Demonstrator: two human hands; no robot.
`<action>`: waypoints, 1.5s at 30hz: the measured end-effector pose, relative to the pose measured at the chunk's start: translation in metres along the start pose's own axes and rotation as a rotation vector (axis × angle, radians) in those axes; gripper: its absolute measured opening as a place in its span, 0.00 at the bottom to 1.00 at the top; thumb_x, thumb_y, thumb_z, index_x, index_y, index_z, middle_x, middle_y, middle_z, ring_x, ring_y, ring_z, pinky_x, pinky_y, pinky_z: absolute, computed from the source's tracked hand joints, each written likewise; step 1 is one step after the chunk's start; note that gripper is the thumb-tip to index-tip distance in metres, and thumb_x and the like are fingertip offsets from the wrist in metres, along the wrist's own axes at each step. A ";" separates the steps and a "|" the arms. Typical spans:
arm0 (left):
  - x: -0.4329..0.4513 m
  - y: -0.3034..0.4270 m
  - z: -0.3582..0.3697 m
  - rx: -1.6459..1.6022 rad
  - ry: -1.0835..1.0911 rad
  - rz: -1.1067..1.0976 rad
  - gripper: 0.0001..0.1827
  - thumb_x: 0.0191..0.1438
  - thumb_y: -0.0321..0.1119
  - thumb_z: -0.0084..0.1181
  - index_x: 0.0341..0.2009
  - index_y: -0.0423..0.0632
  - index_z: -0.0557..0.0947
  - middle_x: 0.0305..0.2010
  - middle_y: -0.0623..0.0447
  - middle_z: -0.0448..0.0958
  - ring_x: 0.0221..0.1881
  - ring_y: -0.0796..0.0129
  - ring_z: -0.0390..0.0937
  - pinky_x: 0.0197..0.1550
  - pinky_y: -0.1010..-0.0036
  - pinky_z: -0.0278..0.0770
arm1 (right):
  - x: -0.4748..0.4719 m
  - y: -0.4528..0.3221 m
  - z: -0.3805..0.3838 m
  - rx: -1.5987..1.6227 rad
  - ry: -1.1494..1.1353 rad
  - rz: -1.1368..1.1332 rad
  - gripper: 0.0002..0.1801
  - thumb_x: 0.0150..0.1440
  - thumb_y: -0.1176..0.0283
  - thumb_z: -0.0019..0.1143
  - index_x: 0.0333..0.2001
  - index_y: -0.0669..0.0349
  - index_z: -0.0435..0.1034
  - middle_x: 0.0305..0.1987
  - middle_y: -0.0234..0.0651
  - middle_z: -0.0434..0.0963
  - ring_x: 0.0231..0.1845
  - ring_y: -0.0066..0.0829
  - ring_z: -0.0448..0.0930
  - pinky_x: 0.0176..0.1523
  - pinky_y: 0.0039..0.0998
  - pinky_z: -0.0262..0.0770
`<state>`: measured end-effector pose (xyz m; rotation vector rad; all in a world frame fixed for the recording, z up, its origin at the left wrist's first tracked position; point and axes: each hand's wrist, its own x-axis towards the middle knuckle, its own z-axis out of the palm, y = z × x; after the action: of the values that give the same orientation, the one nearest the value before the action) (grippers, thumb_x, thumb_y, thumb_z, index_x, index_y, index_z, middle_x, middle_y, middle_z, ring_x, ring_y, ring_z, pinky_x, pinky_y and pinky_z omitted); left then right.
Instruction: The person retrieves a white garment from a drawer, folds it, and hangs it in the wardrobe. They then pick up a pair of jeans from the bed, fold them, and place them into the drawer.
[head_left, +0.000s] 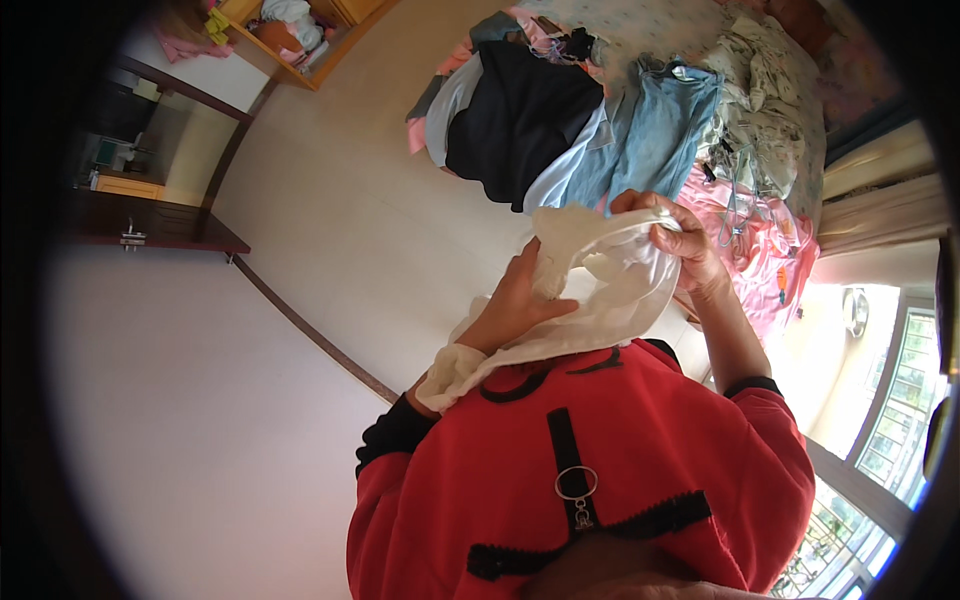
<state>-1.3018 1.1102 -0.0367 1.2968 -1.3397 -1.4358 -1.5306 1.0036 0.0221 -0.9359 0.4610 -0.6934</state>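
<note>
A thin white garment (637, 300) of sheer cloth is stretched between my hands, in front of my red top. My right hand (686, 244) pinches its upper edge between thumb and fingers. My left hand (517, 300) is on the garment's left side, thumb pointing right and the fingers partly hidden by the cloth. Around my left wrist lies a gathered white part (454, 371) of the same cloth. Just beyond my hands are blue jeans (649, 135) and a black garment (517, 120) spread over light blue cloth.
A bed (630, 30) bears the clothes, among them a pink printed garment (765, 255) and pale patterned cloth (757, 105). Top left is an open wooden drawer (330, 37) with clothes inside. A door (165, 225) with a metal handle stands left; a window (900, 382) and curtains (877, 202) are right.
</note>
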 end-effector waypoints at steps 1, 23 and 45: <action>0.006 0.004 -0.002 -0.025 0.010 -0.028 0.41 0.44 0.35 0.69 0.61 0.39 0.66 0.57 0.42 0.72 0.57 0.60 0.71 0.58 0.69 0.67 | 0.004 -0.001 0.003 -0.038 0.010 0.044 0.19 0.55 0.66 0.62 0.46 0.67 0.71 0.41 0.31 0.76 0.42 0.21 0.76 0.46 0.23 0.72; -0.020 0.017 -0.051 0.021 0.491 0.334 0.10 0.55 0.22 0.52 0.43 0.38 0.77 0.36 0.54 0.77 0.39 0.71 0.75 0.44 0.75 0.73 | 0.100 0.030 0.071 -0.785 -0.084 0.084 0.11 0.52 0.68 0.63 0.31 0.67 0.76 0.27 0.35 0.79 0.29 0.23 0.78 0.36 0.24 0.72; -0.173 0.043 -0.099 0.068 0.271 -0.101 0.23 0.52 0.30 0.61 0.54 0.44 0.74 0.47 0.49 0.76 0.44 0.66 0.75 0.48 0.71 0.74 | 0.013 0.066 0.095 -0.461 -0.235 0.704 0.10 0.57 0.67 0.59 0.27 0.60 0.71 0.23 0.20 0.65 0.27 0.09 0.63 0.32 0.18 0.59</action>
<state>-1.1775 1.2516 0.0421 1.5617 -1.1645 -1.2359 -1.4391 1.0747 0.0148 -1.1731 0.7046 0.1744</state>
